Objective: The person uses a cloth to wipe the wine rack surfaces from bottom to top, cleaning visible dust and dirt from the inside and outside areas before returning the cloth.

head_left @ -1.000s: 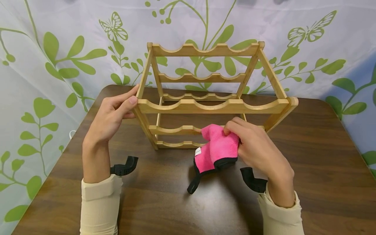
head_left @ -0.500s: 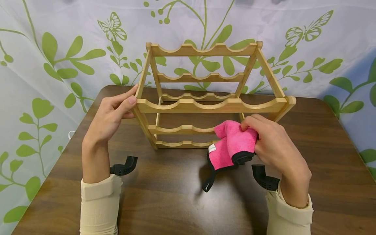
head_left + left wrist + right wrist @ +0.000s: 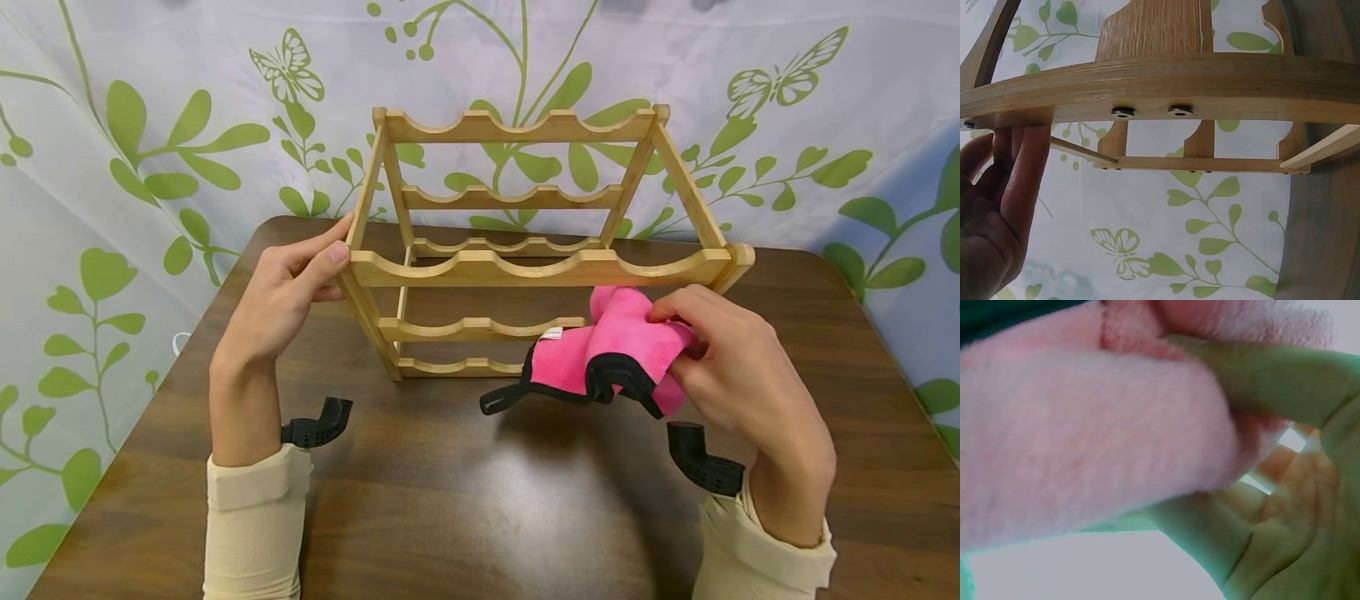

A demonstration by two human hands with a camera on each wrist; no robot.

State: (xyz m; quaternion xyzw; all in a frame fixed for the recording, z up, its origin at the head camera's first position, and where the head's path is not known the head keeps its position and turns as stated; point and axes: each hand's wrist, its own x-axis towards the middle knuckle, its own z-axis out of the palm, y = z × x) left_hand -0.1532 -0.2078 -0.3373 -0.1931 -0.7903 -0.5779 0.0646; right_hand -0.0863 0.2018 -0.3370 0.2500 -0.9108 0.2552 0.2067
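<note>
A light wooden wine rack [image 3: 483, 271] with scalloped rails stands on the brown table. At its upper left corner, my left hand [image 3: 273, 304] holds the frame with thumb and fingers; part of the fingertips is hidden by the wood. In the left wrist view, the fingers [image 3: 1025, 181] meet the edge of a rack bar. My right hand [image 3: 738, 367] pinches a bunched pink cleaning cloth [image 3: 630, 333] with black edging and a black loop, in front of the rack's lower right. Up close in the right wrist view, the cloth [image 3: 1085, 437] lies between thumb and fingers.
The dark wooden table [image 3: 450, 517] runs under everything. A white curtain [image 3: 187, 50] with green leaves and butterflies hangs behind it. Black wrist mounts [image 3: 318, 425] sit at both wrists. Part of the rack's lower right is hidden behind the cloth.
My right hand has moved right with the pink cloth, which has lifted slightly and swung its loop to the left. The left hand and rack stay in place.
</note>
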